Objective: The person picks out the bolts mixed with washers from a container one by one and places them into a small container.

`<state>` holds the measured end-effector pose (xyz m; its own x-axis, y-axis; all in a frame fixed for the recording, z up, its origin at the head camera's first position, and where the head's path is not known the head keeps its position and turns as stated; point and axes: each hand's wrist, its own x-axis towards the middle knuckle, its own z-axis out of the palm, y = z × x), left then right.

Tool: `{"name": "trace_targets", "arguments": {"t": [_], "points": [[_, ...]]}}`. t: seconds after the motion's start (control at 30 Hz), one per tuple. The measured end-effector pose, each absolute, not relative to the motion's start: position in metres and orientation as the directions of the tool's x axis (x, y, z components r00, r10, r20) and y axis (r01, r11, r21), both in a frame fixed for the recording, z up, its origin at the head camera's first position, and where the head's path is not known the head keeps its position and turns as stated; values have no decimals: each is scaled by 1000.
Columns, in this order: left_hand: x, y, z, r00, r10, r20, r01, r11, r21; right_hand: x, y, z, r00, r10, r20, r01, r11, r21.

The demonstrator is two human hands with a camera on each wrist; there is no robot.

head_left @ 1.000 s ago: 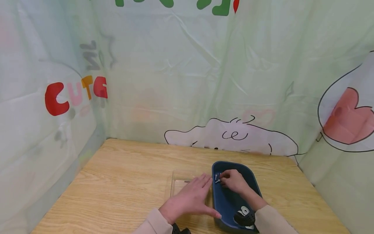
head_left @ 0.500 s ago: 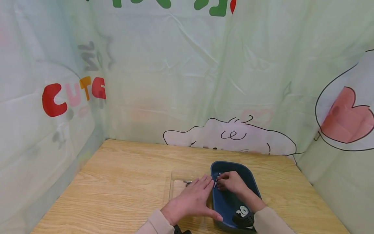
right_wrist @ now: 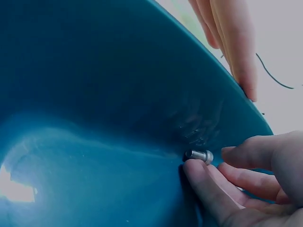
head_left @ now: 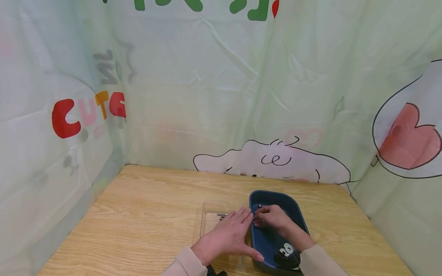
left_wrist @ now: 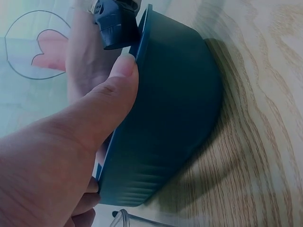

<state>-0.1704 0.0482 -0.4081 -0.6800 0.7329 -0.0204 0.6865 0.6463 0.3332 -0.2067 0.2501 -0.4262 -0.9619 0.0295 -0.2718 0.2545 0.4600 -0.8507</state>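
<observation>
A deep blue tub [head_left: 267, 249] stands on the wooden table. My left hand [head_left: 228, 235] spreads along its left side, thumb [left_wrist: 120, 78] on the rim and straight fingers against the rim farther away. My right hand [head_left: 274, 219] is inside the tub by the left wall. In the right wrist view its thumb and bent fingers close around a small metal screw [right_wrist: 200, 156]; the thumb tip touches it, and a narrow gap shows beside the index fingertip. Another screw [head_left: 260, 206] lies just beyond that hand on the tub floor.
Left of the tub sits a shallow clear box [head_left: 203, 218] with several thin metal pieces [head_left: 221, 215], partly behind my left hand. A black wrist device [head_left: 288, 258] overhangs the tub's near end. A printed curtain [head_left: 193, 96] hangs behind the table [head_left: 138, 214].
My right hand has shifted slightly left and nearer, toward the tub's left wall, covering a screw seen before. My left hand stays nearly still at the rim.
</observation>
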Motion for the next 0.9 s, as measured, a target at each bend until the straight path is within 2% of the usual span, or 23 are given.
{"name": "trace_targets", "arguments": {"t": [0.17, 0.6, 0.9], "points": [[-170, 49, -408, -682, 731, -18, 687, 648, 328, -208, 250, -429, -952, 21, -306, 287, 412, -865], [-169, 49, -406, -681, 732, -10, 687, 644, 337, -206, 246, -432, -964, 17, -264, 243, 452, -858], [-170, 48, -407, -669, 743, -8, 694, 629, 350, -206, 245, -430, -962, 35, -270, 256, 454, -853]]}}
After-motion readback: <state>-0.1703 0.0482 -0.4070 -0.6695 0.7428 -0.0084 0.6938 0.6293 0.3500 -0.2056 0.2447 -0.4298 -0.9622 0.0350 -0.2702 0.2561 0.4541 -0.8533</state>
